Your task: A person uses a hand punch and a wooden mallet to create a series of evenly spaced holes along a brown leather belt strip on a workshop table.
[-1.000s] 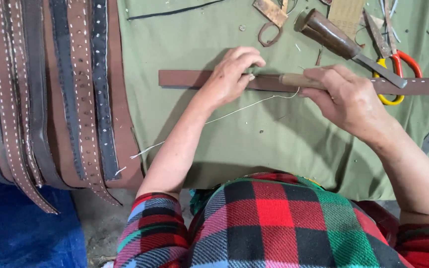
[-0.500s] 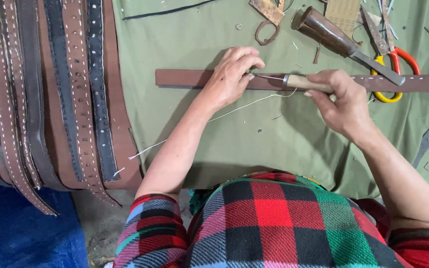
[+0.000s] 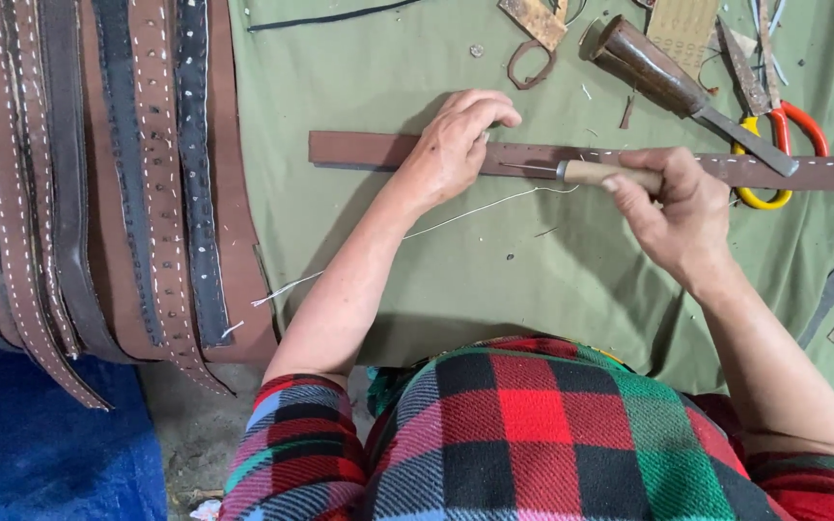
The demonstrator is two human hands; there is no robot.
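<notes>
Head view: awl [image 3: 610, 175] in right hand [image 3: 673, 212], tip on strap [image 3: 369, 150].

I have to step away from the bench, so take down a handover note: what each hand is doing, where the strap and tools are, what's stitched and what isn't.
Left hand: pressing the long brown leather strap flat on the green cloth.
Right hand: gripping the wooden-handled awl, its metal point lying along the strap toward the left hand.
White thread trails from the strap across the cloth toward the pile of stitched belts on the left.
Done: white stitches show on the strap's right part.
Left: the stretch left of the left hand shows no stitches.
Yellow-and-red-handled scissors lie beyond the strap.
</notes>
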